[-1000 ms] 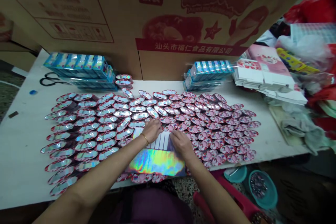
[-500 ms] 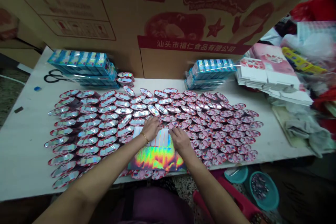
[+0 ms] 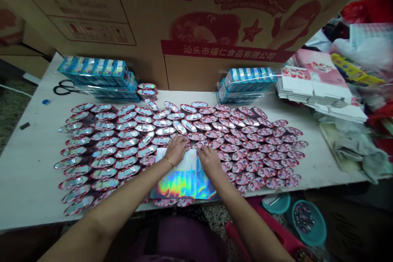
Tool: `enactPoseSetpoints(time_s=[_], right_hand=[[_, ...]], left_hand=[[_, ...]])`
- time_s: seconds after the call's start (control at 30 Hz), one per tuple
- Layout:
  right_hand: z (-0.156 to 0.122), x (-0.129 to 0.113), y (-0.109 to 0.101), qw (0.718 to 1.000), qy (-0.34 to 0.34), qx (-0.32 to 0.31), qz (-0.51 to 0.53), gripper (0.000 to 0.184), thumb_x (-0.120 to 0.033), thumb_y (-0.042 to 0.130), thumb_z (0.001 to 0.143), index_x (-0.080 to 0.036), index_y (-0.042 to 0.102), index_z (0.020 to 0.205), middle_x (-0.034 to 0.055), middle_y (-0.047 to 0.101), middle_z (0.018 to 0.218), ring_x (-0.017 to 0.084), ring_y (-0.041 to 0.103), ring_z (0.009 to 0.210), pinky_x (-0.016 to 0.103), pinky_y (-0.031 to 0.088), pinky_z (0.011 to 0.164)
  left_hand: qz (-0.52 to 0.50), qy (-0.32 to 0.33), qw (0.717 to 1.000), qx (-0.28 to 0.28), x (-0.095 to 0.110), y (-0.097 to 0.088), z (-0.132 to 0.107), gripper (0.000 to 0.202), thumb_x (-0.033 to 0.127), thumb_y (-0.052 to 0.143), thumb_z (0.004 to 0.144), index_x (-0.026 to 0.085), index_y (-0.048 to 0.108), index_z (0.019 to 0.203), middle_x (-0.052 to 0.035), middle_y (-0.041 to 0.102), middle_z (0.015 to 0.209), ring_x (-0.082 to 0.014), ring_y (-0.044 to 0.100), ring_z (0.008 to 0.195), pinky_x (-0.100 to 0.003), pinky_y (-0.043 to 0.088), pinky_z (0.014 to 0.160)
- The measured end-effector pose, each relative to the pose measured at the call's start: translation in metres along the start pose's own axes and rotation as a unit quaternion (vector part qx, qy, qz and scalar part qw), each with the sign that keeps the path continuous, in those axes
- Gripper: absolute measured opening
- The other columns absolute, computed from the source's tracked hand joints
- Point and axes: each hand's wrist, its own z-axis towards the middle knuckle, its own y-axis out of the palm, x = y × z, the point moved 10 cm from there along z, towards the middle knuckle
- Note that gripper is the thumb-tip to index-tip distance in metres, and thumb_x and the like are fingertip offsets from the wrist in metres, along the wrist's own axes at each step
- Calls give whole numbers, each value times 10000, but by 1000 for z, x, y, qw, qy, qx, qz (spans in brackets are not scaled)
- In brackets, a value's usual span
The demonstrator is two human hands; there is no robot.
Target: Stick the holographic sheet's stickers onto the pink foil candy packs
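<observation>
- Your left hand (image 3: 177, 151) is at the far edge of the shiny silvery sheet (image 3: 184, 184), fingers bent down onto it, a thin bangle (image 3: 168, 162) round that wrist
- Your right hand (image 3: 210, 161) is at the same far edge, just to the right, fingers curled in; a narrow gap sits between your two hands
- Grip: both hands look to be on the sheet, but the fingertips are too small and partly hidden, so I can't tell if either is pinching it or only pressing
- Sheet is right in front of you, near the table's front edge, rainbow glare across its near half, paler between your hands
- Oval-topped packs (image 3: 104, 151) sit in packed rows left, right and beyond the sheet; left ones show mirror-like tops, right ones mostly pink
- A few packs poke out past the sheet's near edge
- White table (image 3: 27, 163) carries all of that
- Big printed carton (image 3: 196, 65) stands behind, wrapped blue boxes (image 3: 98, 69) before it at left, another wrapped blue set (image 3: 248, 77) at right
- Black scissor handles (image 3: 66, 86) stick out beside the left blue boxes
- Flat pink-and-white cartons (image 3: 294, 86) stacked far right, grey cloth (image 3: 350, 151) nearer you
- Turquoise basin (image 3: 321, 229) below the table's right side, small items inside
</observation>
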Motion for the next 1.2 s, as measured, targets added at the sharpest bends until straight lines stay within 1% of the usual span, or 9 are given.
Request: enactPoseSetpoints(time_s=[0.1, 0.2, 0.33, 0.5, 0.7, 0.87, 0.97, 1.07, 1.2], right_hand=[[-11, -1, 19, 1000, -10, 21, -9, 269, -171, 401, 871, -175, 576, 1075, 106, 574, 1036, 204, 474, 897, 325, 399, 732], [-13, 1, 14, 999, -14, 34, 16, 248, -179, 389, 880, -180, 603, 1005, 90, 580, 1016, 187, 475, 885, 312, 396, 744], [-5, 8, 7, 1000, -3, 24, 15, 281, -230, 401, 882, -182, 556, 1113, 89, 578, 987, 190, 474, 865, 317, 393, 747], [-6, 3, 19, 999, -41, -2, -2, 278, -190, 400, 877, -183, 561, 1103, 97, 572, 1014, 194, 467, 858, 320, 393, 730], [-2, -3, -21, 989, 28, 13, 145, 159, -166, 451, 840, -181, 607, 821, 60, 589, 882, 159, 498, 829, 281, 401, 741], [12, 20, -60, 895, 168, 25, 412, 136, -247, 510, 785, -176, 589, 699, 8, 556, 696, 123, 509, 669, 234, 400, 618], [14, 42, -59, 827, 247, 27, 505, 154, -303, 549, 737, -171, 589, 667, -9, 548, 629, 111, 486, 597, 223, 379, 562], [15, 56, -58, 793, 285, 53, 535, 169, -337, 595, 695, -168, 603, 684, -16, 553, 636, 96, 465, 573, 210, 354, 534], [16, 62, -36, 745, 328, 44, 578, 220, -375, 634, 654, -159, 595, 668, -40, 521, 544, 70, 397, 468, 198, 297, 457]], left_hand=[[-13, -6, 1000, 4, 0, -2, -1, 163, 300, 480, 819, 186, 581, 761, -49, 537, 997, -212, 440, 960, -349, 344, 761], [-27, -12, 1000, 2, -1, -1, -1, 168, 301, 479, 818, 185, 587, 765, -53, 537, 1006, -213, 438, 959, -354, 343, 765], [-30, -14, 999, 5, -2, -1, -1, 161, 294, 480, 817, 183, 585, 765, -53, 540, 1020, -213, 439, 960, -358, 342, 778], [-37, -12, 999, 21, -3, -1, -2, 160, 291, 473, 821, 186, 582, 768, -49, 540, 1018, -211, 434, 975, -356, 342, 784], [-16, -3, 1000, 10, -2, 4, -4, 130, 276, 494, 811, 194, 594, 798, -60, 541, 1057, -220, 423, 1022, -380, 336, 827], [-25, 18, 999, 25, 3, 2, -9, 120, 240, 484, 814, 205, 599, 825, -60, 529, 1128, -223, 409, 1086, -392, 337, 859], [-41, 29, 998, 26, 3, 1, -10, 129, 247, 492, 807, 206, 611, 831, -65, 536, 1130, -228, 410, 1098, -398, 337, 878], [-109, 19, 992, 59, -1, -6, -9, 187, 273, 462, 821, 207, 624, 889, -61, 554, 1104, -207, 436, 1076, -382, 338, 908], [-328, -91, 936, 95, -22, -8, -5, 390, 351, 293, 876, 182, 644, 887, -54, 602, 995, -175, 520, 964, -327, 405, 847]])
